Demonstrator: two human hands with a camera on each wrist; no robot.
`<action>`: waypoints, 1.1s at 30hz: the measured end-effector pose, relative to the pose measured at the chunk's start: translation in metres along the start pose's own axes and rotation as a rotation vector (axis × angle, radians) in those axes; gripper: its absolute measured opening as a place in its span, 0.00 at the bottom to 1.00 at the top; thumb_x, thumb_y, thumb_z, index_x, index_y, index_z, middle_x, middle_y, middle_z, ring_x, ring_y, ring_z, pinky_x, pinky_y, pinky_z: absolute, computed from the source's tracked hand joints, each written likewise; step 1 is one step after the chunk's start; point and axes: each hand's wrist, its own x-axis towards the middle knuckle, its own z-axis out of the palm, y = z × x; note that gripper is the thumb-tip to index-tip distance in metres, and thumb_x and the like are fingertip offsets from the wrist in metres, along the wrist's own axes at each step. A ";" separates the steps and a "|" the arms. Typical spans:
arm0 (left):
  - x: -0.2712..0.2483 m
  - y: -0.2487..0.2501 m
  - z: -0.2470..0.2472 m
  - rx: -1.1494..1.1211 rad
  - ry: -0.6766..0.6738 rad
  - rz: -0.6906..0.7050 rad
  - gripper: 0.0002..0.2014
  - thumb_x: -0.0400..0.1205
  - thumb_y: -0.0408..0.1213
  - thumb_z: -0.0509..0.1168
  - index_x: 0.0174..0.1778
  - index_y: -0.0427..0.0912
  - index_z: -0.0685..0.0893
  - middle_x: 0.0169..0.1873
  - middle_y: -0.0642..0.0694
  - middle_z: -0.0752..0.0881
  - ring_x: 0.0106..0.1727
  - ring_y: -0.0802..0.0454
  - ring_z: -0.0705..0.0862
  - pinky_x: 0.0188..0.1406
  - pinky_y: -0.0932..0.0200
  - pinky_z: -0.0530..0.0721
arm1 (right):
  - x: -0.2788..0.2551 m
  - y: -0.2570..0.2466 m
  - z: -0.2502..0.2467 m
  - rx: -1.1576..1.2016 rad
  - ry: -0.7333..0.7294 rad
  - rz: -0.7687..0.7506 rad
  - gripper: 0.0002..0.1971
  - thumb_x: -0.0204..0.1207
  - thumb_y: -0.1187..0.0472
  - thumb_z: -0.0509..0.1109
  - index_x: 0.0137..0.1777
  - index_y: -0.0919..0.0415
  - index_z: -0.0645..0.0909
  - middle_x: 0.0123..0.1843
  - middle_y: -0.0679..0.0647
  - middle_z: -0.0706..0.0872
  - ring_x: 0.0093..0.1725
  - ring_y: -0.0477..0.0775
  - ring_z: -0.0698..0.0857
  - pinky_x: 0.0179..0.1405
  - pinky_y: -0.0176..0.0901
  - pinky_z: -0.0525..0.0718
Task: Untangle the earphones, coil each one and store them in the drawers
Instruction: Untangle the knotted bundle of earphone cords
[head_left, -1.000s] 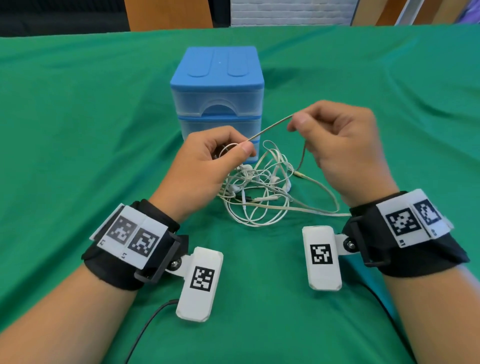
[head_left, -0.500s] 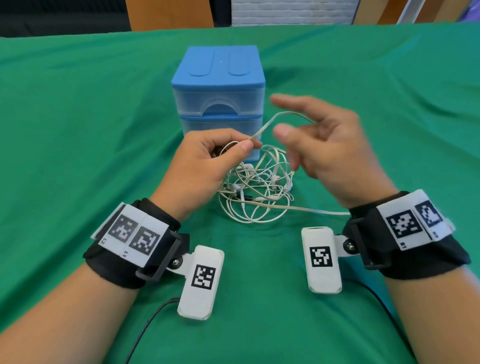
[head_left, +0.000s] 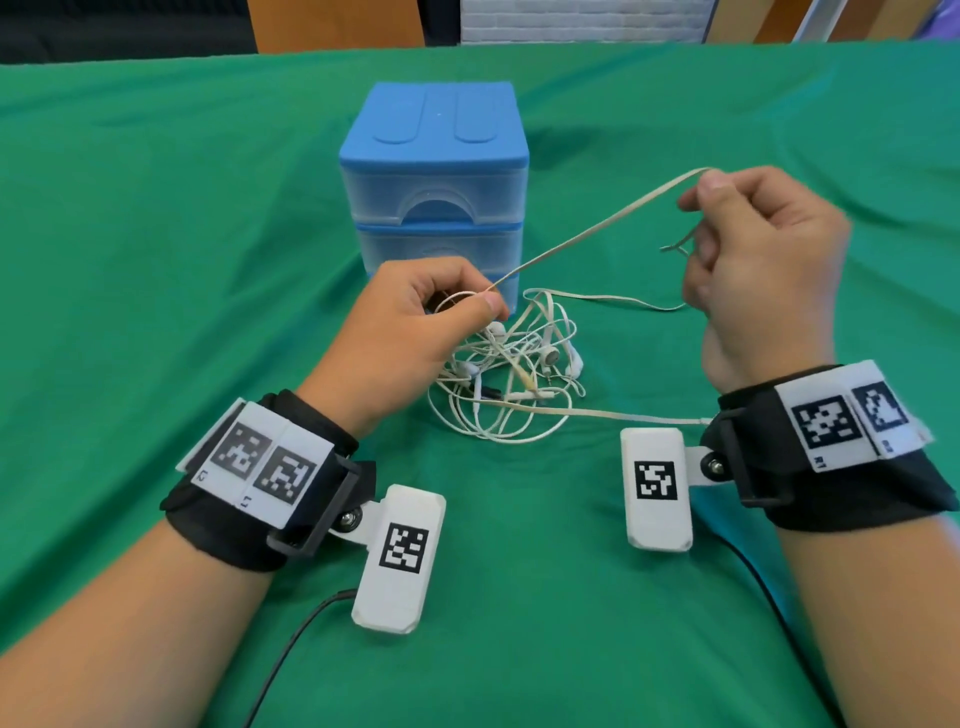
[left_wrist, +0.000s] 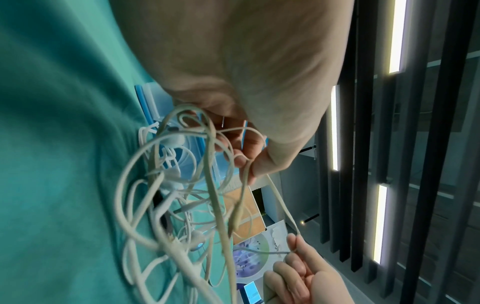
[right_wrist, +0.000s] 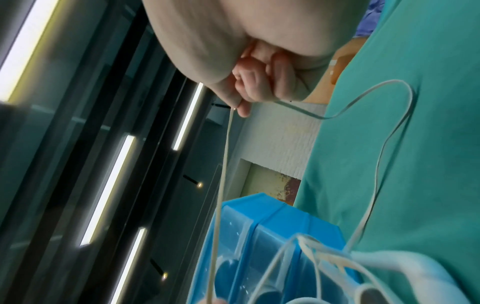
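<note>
A tangle of white earphones (head_left: 511, 382) lies on the green cloth in front of the blue drawer unit (head_left: 435, 176), whose two drawers are closed. My left hand (head_left: 415, 322) pinches a small coil of one beige cable (head_left: 597, 228) just above the tangle. That cable runs taut up and to the right to my right hand (head_left: 753, 244), which pinches it between thumb and forefinger at drawer height. In the left wrist view the tangle (left_wrist: 182, 195) hangs below my fingers (left_wrist: 241, 156). The right wrist view shows the cable (right_wrist: 223, 174) leaving my fingertips (right_wrist: 241, 107).
The green cloth (head_left: 156, 260) covers the whole table. A loose cable loop (head_left: 613, 300) trails to the right of the tangle, and another strand (head_left: 639, 417) runs toward my right wrist. A black lead (head_left: 291, 649) lies near my left forearm.
My right hand took a fresh pinch on the cable and pulled it up and to the right, drawing it taut. The left hand kept its hold on the coil.
</note>
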 end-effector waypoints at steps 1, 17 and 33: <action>0.000 0.000 0.000 0.007 0.003 -0.010 0.07 0.80 0.38 0.69 0.37 0.44 0.89 0.31 0.45 0.85 0.34 0.58 0.75 0.37 0.62 0.73 | 0.003 0.000 -0.003 0.031 0.042 0.017 0.12 0.82 0.63 0.68 0.35 0.59 0.81 0.21 0.50 0.68 0.18 0.47 0.60 0.19 0.35 0.58; 0.001 -0.003 -0.004 0.015 0.079 -0.045 0.10 0.84 0.38 0.68 0.39 0.46 0.91 0.32 0.41 0.84 0.36 0.56 0.72 0.40 0.55 0.73 | 0.015 0.003 -0.018 0.154 0.211 0.123 0.10 0.80 0.66 0.67 0.38 0.57 0.85 0.24 0.51 0.68 0.21 0.50 0.59 0.23 0.34 0.55; 0.001 -0.008 -0.005 0.147 -0.072 -0.072 0.12 0.81 0.27 0.69 0.50 0.48 0.94 0.42 0.45 0.93 0.40 0.49 0.86 0.45 0.56 0.86 | -0.003 -0.023 0.006 -0.137 -0.049 -0.300 0.19 0.65 0.73 0.60 0.48 0.62 0.89 0.33 0.56 0.80 0.35 0.51 0.74 0.32 0.37 0.69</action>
